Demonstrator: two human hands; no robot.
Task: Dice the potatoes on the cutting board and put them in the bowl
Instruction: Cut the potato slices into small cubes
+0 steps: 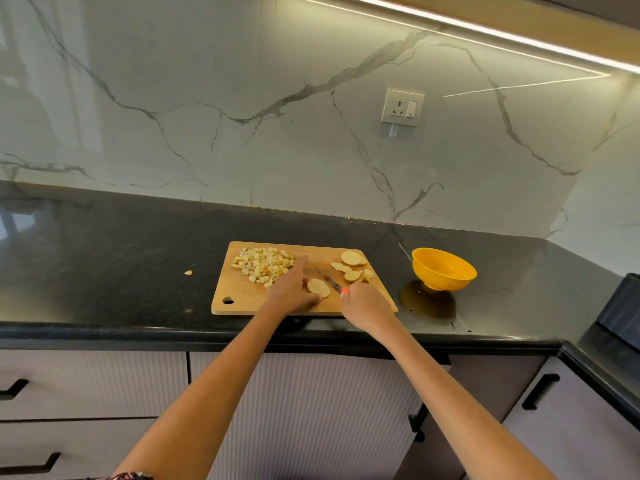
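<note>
roughly halfway, with a pile of cubes [263, 266] on the board [242, 296] and slices [351, 268] uncut, my left hand [294, 292] pinches one slice [318, 286], my right hand [363, 306] grips the knife [329, 280], the bowl [443, 268] looks empty.

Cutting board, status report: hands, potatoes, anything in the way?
Left hand steadies potato slice; right hand holds knife. Diced pile on cutting board, bowl empty. Nothing blocking.

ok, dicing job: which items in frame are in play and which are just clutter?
In play: cutting board, diced potato pile, potato slices, slice under left hand, knife in right hand, yellow bowl.
Clutter: stray potato bit on counter, wall socket.
</note>
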